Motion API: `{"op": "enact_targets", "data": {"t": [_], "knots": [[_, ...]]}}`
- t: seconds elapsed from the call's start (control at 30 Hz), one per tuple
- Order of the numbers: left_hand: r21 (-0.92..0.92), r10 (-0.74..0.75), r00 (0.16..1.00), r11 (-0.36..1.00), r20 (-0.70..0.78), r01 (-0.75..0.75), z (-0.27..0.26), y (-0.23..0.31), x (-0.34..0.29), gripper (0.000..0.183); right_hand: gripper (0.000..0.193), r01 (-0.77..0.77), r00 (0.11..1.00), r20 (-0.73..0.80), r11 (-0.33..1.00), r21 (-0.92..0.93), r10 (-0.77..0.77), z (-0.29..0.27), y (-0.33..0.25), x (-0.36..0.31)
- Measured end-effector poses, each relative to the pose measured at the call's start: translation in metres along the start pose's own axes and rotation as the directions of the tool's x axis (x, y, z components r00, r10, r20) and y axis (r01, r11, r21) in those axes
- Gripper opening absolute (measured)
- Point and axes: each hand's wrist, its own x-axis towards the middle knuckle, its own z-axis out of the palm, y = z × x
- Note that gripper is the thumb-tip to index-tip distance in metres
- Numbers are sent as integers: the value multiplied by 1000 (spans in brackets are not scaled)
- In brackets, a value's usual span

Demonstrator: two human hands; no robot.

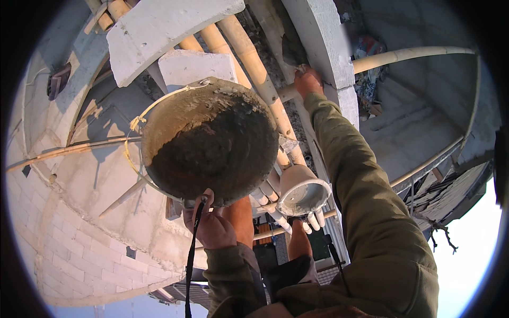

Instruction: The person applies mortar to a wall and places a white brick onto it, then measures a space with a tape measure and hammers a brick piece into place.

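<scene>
My left hand is closed on the near rim of a large round bucket, thumb over the edge. Dark wet mortar covers much of its inside, and paler residue coats the far wall. The bucket's wire handle has yellow cord tied round it and lies over to the left. Stretched far forward, my right hand is closed beside the pale block wall. It grips what looks like a trowel, whose dark blade lies close to the wall face; the handle is mostly hidden by my fingers.
Bamboo poles run below the bucket, and another pole crosses at the right. A smaller bucket with grey residue sits near my legs. Pale blocks lie beyond the large bucket. A black strap hangs by my left wrist.
</scene>
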Motion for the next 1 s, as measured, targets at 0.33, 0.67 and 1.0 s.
{"op": "enact_targets", "data": {"t": [0.33,0.67,1.0], "knots": [[-14,-2,997,1000,81,4,15,14,-7,32,52,62,987,-155,996,70,-51,-2,-12,-14],[15,-18,999,1000,49,18,15,17,-12,37,38,588,809,-211,756,287,-549,-117,-36,-152],[1,-74,996,997,45,74,37,34,-27,38,35,276,961,-30,961,26,-275,-103,-36,-84]]}}
